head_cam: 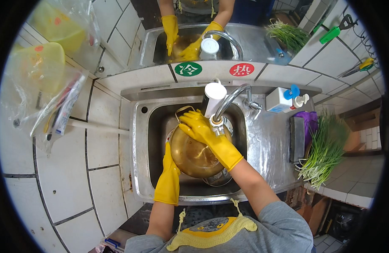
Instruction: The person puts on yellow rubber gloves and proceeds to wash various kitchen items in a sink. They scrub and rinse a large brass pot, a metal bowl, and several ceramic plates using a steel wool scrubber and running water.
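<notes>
In the steel sink basin (188, 195), a gold-toned metal pot (194, 155) is tipped with its rounded outside facing up. My left hand (169, 167), in a yellow rubber glove, holds the pot's left edge; its fingers are partly hidden behind it. Across the top of the pot lies my right hand (197, 126), gloved alike, its fingertips close to the metal loop handle (183, 111). What is under its palm is hidden. A chrome faucet (227, 102) arches over the right wrist. Beneath the pot, part of another metal vessel (219, 179) shows.
A white-lidded container (215, 91) stands behind the pot. Dispenser bottles (278, 99), a purple cloth (309, 125) and green stalks (327, 151) are at right. Plastic bags (39, 82) hang at left. Scissors (360, 67) hang on the right wall. A mirror (257, 41) reflects the sink.
</notes>
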